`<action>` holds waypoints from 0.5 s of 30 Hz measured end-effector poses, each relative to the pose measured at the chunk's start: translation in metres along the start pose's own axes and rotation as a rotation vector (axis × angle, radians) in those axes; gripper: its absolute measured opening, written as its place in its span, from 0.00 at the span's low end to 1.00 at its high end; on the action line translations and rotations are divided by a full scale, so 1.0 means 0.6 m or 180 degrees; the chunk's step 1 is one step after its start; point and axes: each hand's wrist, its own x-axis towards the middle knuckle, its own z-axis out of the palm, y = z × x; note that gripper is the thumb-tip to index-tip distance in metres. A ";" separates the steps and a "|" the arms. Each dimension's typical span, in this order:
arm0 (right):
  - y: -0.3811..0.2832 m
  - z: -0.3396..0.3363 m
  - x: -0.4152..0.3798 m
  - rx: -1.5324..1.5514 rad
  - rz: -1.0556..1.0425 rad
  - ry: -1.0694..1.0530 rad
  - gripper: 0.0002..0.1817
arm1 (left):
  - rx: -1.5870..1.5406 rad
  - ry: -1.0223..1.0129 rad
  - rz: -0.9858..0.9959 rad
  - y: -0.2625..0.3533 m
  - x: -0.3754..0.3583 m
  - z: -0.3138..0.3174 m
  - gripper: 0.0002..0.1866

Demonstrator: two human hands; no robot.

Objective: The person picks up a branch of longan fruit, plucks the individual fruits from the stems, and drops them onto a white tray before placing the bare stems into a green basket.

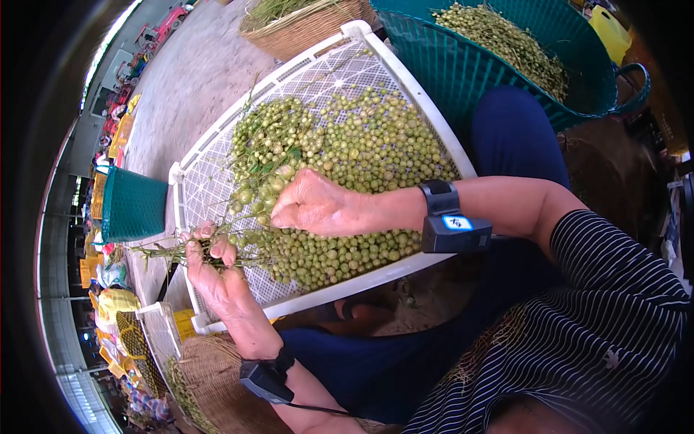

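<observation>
A white plastic mesh crate (376, 54) lies tilted in front of me, holding many small round green fruits (376, 145), some on stems. My left hand (213, 264), by the crate's near-left edge, is closed around a bunch of thin green stems (170, 249). Over the fruit, my right hand (318, 205) is curled closed beside the bunch's fruit. Its fingertips are turned away, so what they grip is hidden. Both wrists wear a strap with a small black device (457, 235).
A large teal basket (426, 54) with stemmed fruit stands beside my knee. A wicker basket (303, 32) of greens sits past the crate, near a smaller teal basket (134, 205). Another wicker basket (217, 383) is at lower left. People and yellow crates are in the background.
</observation>
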 end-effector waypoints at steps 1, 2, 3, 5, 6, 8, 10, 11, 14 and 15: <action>0.002 0.002 -0.004 -0.0238 0.0161 -0.0054 0.12 | 0.0004 -0.0009 -0.0006 -0.005 -0.005 0.009 0.06; 0.003 0.004 -0.008 -0.0477 0.0323 -0.0104 0.13 | 0.0165 0.0041 0.0018 -0.009 -0.011 0.020 0.06; 0.006 0.006 -0.011 -0.0482 0.0317 -0.0089 0.13 | 0.0327 0.0087 0.0050 -0.013 -0.014 0.029 0.06; 0.024 0.015 -0.019 -0.0611 -0.0272 0.0019 0.14 | 0.0338 0.0137 0.0052 -0.028 -0.014 0.032 0.08; 0.045 0.022 -0.024 -0.0782 -0.0027 -0.0130 0.15 | 0.0475 0.0263 0.0035 -0.035 -0.018 0.038 0.09; 0.090 0.043 -0.040 -0.0479 0.0394 -0.0097 0.17 | 0.0636 0.0411 -0.0003 -0.041 -0.020 0.052 0.10; 0.048 0.035 -0.038 -0.1150 0.0111 0.0079 0.18 | 0.0593 0.0413 -0.0065 -0.046 -0.024 0.060 0.10; 0.057 0.039 -0.040 -0.0941 0.0485 0.0129 0.18 | 0.0530 0.0404 -0.0105 -0.046 -0.025 0.060 0.10; 0.034 0.022 -0.025 -0.0633 0.0658 0.0037 0.15 | 0.0319 0.0240 0.0087 -0.049 -0.010 0.031 0.10; 0.019 0.015 -0.022 -0.0535 0.0524 -0.0107 0.13 | 0.0307 0.0224 0.0130 -0.046 -0.003 0.021 0.10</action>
